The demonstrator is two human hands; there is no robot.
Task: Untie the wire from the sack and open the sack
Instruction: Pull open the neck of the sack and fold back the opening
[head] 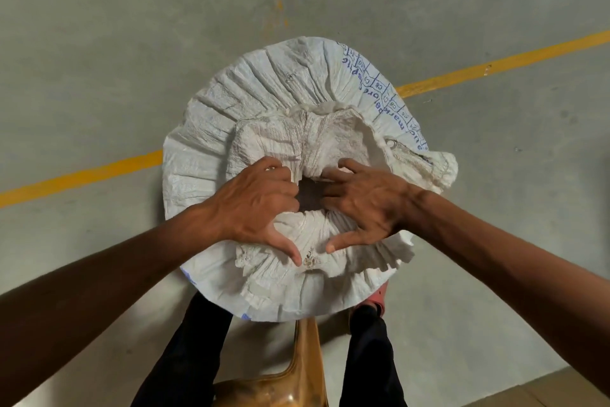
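Observation:
A full white woven sack [251, 99] with blue print stands upright on the floor, seen from above. Its crumpled mouth [310, 195] is parted into a small dark hole at the middle. My left hand [254, 208] grips the left side of the mouth's fabric, fingers curled into the hole and thumb pressed on the near folds. My right hand [366, 205] grips the right side the same way. I cannot see any wire on the sack or in either hand.
The grey concrete floor [132, 60] carries a diagonal yellow painted line [495, 66] that passes behind the sack. My dark trouser legs [373, 357] and a red-soled shoe [379, 299] stand just below the sack. A shiny brown object [307, 373] sits between my legs.

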